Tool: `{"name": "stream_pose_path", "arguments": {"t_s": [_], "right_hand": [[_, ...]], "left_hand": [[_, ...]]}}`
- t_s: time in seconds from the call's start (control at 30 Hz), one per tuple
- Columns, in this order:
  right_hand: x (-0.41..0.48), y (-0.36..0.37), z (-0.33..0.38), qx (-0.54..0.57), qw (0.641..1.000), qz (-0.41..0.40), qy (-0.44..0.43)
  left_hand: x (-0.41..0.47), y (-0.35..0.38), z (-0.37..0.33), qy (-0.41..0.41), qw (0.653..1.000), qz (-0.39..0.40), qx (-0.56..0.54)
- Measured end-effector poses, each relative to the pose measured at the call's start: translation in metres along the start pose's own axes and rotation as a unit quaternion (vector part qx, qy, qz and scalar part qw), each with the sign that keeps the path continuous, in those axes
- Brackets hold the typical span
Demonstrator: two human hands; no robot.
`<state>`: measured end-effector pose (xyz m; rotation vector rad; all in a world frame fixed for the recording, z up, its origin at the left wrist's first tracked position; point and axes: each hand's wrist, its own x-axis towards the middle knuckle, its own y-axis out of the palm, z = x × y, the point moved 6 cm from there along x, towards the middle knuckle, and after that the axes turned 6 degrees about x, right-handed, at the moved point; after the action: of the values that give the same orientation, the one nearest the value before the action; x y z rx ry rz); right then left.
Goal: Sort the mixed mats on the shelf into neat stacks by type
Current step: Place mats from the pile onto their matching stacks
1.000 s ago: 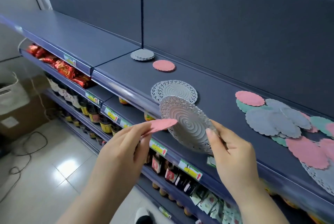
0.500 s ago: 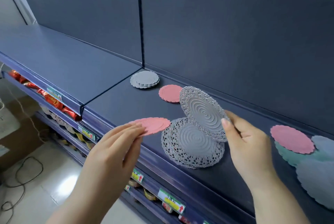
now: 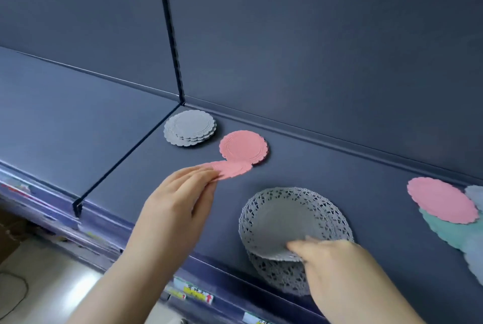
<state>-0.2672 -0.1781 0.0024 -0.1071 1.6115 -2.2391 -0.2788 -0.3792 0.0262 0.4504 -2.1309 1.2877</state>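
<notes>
**Mats, mixed, on dark shelf: two placements in hand**

All places are given from the grey scalloped stack (image 3: 190, 127), which sat in the back corner of the shelf (image 3: 326, 167).

- Item 1: pink scalloped mat (image 3: 231, 169). It was pinched at its near edge between thumb and fingers of the left hand (image 3: 177, 208), just front-right of the stack. Its far edge overlapped the lone pink mat (image 3: 244, 147) lying flat just right of the stack. Contact between the two could not be told.
- Item 2: grey lace mat (image 3: 285, 221). It was gripped at its near rim by the right hand (image 3: 337, 266), well to the front-right of the stack. It was tilted, near side raised, over a second lace mat (image 3: 282, 276).
- Item 3: unsorted pile (image 3: 441, 203) of pink, teal and grey mats, far right of the stack.

Handling note (judgement): each mat likely wants centring over its match before release, with the scallops or lace rims lined up. It should then be lowered flat, not dropped, since thin mats probably slide. The lace rim looked easy to snag, so a light release seems wise.
</notes>
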Motion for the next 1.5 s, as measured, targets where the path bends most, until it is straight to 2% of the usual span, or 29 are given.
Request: {"name": "stream_pose_path", "arguments": {"t_s": [0.13,0.2,0.27,0.33,0.4,0.43,0.53,0.6,0.73,0.9,1.07,1.23,1.5], "right_hand": [[0.004,0.012,-0.006,-0.023,0.997,0.005,0.077],[0.009,0.018,-0.003,-0.021,0.996,-0.017,0.083],[0.011,0.014,0.004,-0.009,0.995,-0.061,0.084],[0.012,0.014,0.014,-0.048,0.994,-0.06,0.075],[0.006,0.009,0.016,0.002,0.986,-0.099,0.131],[0.005,0.014,0.015,0.012,0.98,-0.144,0.137],[-0.001,0.027,0.02,0.055,0.969,-0.167,0.176],[-0.004,0.026,0.021,0.038,0.954,-0.22,0.198],[-0.003,0.033,0.032,0.058,0.943,-0.226,0.239],[-0.001,0.03,0.043,0.041,0.942,-0.215,0.255],[-0.023,0.021,0.044,0.048,0.932,-0.253,0.255],[-0.084,0.012,0.026,0.044,0.918,-0.284,0.275],[-0.261,0.024,-0.03,0.067,0.897,-0.285,0.331]], "left_hand": [[0.033,0.03,0.014,0.067,0.996,0.05,-0.028],[0.057,0.054,0.021,0.115,0.989,0.084,-0.04],[0.075,0.094,0.028,0.171,0.97,0.17,-0.006],[0.08,0.135,0.033,0.21,0.927,0.31,0.025],[0.081,0.151,0.04,0.205,0.897,0.381,0.094],[0.082,0.152,0.041,0.204,0.891,0.389,0.119],[0.085,0.133,0.033,0.26,0.89,0.342,0.15],[0.081,0.124,0.031,0.296,0.887,0.324,0.146],[0.065,0.102,0.022,0.346,0.89,0.294,0.038],[0.045,0.071,0.005,0.381,0.894,0.233,-0.035],[0.019,0.056,-0.018,0.392,0.891,0.227,-0.021],[-0.014,0.041,-0.063,0.392,0.893,0.217,-0.043],[-0.11,0.017,-0.208,0.392,0.884,0.22,-0.127]]}}
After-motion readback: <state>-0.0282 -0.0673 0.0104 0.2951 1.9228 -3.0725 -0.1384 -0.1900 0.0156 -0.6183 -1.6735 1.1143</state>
